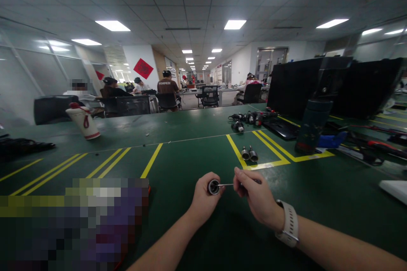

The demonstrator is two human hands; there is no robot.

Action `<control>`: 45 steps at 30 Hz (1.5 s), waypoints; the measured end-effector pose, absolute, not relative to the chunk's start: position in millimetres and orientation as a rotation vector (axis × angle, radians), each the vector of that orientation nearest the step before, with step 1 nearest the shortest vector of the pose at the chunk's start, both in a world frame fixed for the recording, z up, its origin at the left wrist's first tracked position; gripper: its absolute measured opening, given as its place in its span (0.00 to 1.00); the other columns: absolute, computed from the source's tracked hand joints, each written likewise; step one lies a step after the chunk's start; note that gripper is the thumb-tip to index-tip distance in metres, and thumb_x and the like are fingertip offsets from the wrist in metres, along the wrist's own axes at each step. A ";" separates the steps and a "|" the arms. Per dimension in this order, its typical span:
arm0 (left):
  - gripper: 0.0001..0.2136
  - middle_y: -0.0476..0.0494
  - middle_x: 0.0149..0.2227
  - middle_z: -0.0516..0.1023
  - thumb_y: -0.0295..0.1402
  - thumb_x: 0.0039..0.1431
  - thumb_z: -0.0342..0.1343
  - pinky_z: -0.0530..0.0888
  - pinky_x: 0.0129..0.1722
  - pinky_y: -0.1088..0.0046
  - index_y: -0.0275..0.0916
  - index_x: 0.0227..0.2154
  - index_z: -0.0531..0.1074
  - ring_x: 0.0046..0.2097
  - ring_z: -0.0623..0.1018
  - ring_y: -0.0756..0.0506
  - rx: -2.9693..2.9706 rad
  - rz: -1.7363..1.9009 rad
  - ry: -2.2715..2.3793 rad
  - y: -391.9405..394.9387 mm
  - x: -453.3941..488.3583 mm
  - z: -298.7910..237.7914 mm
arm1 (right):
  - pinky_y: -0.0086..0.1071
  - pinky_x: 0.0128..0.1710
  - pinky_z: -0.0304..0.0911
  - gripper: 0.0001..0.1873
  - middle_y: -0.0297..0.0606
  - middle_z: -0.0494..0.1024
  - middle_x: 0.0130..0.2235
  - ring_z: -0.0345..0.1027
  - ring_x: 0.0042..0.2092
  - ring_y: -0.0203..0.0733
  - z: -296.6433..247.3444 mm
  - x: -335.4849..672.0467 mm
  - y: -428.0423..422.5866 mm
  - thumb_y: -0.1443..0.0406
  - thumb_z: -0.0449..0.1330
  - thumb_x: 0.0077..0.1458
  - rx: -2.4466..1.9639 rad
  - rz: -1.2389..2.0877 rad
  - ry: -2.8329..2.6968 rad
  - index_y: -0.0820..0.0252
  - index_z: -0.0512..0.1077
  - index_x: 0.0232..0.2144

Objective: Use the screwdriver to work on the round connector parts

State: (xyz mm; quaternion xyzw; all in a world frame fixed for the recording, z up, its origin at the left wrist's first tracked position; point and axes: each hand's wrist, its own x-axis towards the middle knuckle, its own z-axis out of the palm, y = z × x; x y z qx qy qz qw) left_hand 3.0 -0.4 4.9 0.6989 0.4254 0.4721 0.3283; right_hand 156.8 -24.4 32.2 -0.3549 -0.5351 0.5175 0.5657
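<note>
Closed around a short, round, dark metal connector [213,186], my left hand [205,197] holds its open end toward me. In my right hand [252,194] is a thin screwdriver [226,184], its metal shaft pointing left and its tip at the mouth of the connector. Fingers cover most of the handle; a dark end shows past the knuckles. How deep the tip sits inside cannot be made out. Just beyond my right hand, two similar metal connectors [249,153] stand side by side within yellow tape lines.
The green table [190,156] carries yellow tape markings. Cabled connectors [246,119] lie farther back. On the right are a dark bottle [313,125], black monitors [295,87] and tools. A white cup [84,120] stands left; a blurred-out object lies front left. People sit beyond.
</note>
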 end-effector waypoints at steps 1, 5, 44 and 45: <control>0.07 0.53 0.23 0.65 0.28 0.45 0.59 0.64 0.26 0.75 0.38 0.20 0.65 0.26 0.66 0.50 1.845 1.237 1.126 -0.6 2.9 5.0 | 0.28 0.22 0.49 0.22 0.29 0.63 0.18 0.55 0.22 0.33 31.4 156.8 -24.7 0.53 0.56 0.55 -0.831 1.211 -1.287 0.61 0.68 0.16; 0.06 0.52 0.24 0.67 0.27 0.46 0.58 0.64 0.27 0.75 0.38 0.21 0.65 0.27 0.67 0.49 1.864 1.202 1.134 -2.2 2.9 6.7 | 0.27 0.22 0.50 0.22 0.29 0.63 0.17 0.56 0.22 0.32 31.1 156.0 -23.7 0.53 0.59 0.52 -0.831 1.299 -1.209 0.62 0.69 0.15; 0.07 0.53 0.22 0.64 0.27 0.44 0.59 0.62 0.26 0.76 0.38 0.21 0.65 0.26 0.65 0.50 1.738 1.215 1.069 -1.5 4.2 7.4 | 0.26 0.20 0.47 0.24 0.29 0.62 0.16 0.54 0.20 0.31 28.5 158.9 -17.1 0.52 0.58 0.52 -0.828 1.194 -1.191 0.61 0.66 0.14; 0.07 0.53 0.22 0.64 0.27 0.44 0.59 0.62 0.26 0.76 0.38 0.21 0.65 0.26 0.65 0.50 1.734 1.217 1.067 -1.7 4.1 7.6 | 0.26 0.20 0.48 0.23 0.29 0.62 0.16 0.54 0.20 0.31 28.0 159.2 -17.6 0.53 0.58 0.53 -0.826 1.186 -1.214 0.61 0.67 0.14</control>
